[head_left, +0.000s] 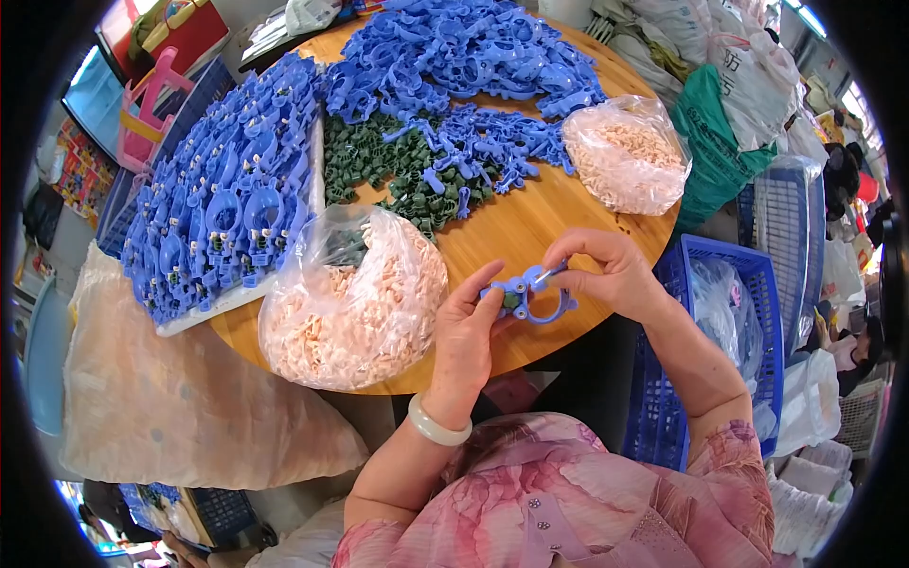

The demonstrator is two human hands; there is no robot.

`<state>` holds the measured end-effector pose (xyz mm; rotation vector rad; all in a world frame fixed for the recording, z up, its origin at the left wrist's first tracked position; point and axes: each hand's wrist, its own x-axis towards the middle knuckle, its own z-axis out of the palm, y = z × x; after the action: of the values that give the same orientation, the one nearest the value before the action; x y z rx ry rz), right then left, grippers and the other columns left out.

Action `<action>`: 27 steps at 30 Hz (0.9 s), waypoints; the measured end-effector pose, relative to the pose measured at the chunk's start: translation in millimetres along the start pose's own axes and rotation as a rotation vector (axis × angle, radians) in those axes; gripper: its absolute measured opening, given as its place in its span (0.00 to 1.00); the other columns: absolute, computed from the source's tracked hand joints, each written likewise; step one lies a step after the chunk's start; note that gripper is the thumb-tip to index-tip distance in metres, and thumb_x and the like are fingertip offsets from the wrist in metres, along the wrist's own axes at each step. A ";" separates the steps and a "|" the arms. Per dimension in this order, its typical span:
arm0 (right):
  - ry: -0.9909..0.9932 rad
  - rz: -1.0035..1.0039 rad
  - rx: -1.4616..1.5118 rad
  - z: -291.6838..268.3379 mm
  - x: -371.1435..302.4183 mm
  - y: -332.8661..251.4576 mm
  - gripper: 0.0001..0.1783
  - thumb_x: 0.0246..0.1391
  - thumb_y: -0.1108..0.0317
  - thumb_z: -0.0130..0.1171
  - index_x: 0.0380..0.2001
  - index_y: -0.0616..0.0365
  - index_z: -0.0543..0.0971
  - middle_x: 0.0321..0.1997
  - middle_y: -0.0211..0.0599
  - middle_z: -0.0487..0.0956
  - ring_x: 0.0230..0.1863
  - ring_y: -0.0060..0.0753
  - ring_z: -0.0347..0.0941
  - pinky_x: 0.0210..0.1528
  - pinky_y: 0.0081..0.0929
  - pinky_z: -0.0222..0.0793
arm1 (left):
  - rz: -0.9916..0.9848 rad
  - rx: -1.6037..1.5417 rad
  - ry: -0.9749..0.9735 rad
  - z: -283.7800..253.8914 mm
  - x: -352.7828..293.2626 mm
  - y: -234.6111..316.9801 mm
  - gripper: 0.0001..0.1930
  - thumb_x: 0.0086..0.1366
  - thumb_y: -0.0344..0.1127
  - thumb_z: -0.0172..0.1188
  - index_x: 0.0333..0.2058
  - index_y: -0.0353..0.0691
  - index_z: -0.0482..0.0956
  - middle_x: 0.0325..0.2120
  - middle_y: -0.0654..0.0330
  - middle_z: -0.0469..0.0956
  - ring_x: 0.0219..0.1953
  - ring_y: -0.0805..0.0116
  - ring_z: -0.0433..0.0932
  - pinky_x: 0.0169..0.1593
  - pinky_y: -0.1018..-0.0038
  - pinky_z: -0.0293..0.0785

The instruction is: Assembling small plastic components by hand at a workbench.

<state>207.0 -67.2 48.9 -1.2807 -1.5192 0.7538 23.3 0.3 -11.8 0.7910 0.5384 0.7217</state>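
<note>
Above the near edge of the round wooden table, my left hand (466,327) is closed on a blue plastic part (572,305) with an open ring at its right side. A dark green piece (511,301) sits in the part, next to my left fingertips. My right hand (615,275) pinches a small pale blue piece (547,275) against the top of the part; its exact shape is partly hidden by the fingers. Just left of my left hand rests a clear bag (417,312) of small cream-coloured pieces.
A heap of blue parts (454,47) covers the table's far side, with green pieces (365,156) and smaller blue pieces (502,133) before it. Blue assemblies (227,189) fill a white board at left. Another clear bag (625,156) lies right; a blue crate (663,379) stands beside the table.
</note>
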 end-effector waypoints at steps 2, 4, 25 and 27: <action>-0.007 0.050 0.005 2.0 0.0 -3.8 0.08 0.44 0.77 0.63 0.30 0.60 0.77 0.33 0.32 0.77 0.37 0.24 0.72 0.40 0.22 0.67 | 0.001 -0.001 0.005 -0.2 0.1 -0.3 0.17 0.66 0.28 0.47 0.53 0.33 0.67 0.39 0.54 0.77 0.40 0.64 0.79 0.43 0.72 0.78; -0.014 0.100 0.009 3.7 -0.8 -2.2 0.07 0.44 0.76 0.64 0.29 0.60 0.77 0.33 0.32 0.77 0.38 0.24 0.71 0.42 0.23 0.66 | 0.002 -0.004 0.010 0.8 -0.2 -0.8 0.17 0.66 0.28 0.48 0.53 0.34 0.67 0.39 0.56 0.77 0.40 0.66 0.79 0.43 0.73 0.78; -0.175 0.159 -0.157 -2.2 14.9 -5.8 0.05 0.49 0.71 0.60 0.29 0.60 0.79 0.28 0.31 0.76 0.35 0.26 0.71 0.38 0.22 0.64 | 0.065 0.021 -0.008 0.7 0.4 -7.0 0.16 0.65 0.28 0.50 0.52 0.35 0.69 0.37 0.61 0.75 0.38 0.74 0.77 0.42 0.77 0.77; -0.172 0.236 -0.161 -1.1 15.9 -8.8 0.07 0.50 0.69 0.59 0.30 0.61 0.79 0.28 0.32 0.76 0.33 0.23 0.71 0.36 0.21 0.65 | 0.061 0.040 0.001 1.1 0.5 -6.9 0.17 0.65 0.28 0.50 0.52 0.35 0.69 0.37 0.61 0.75 0.38 0.74 0.77 0.42 0.77 0.77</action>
<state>205.3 -54.3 61.7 -1.5692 -1.6083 0.9276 27.0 -3.2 -16.6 0.8472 0.5326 0.7698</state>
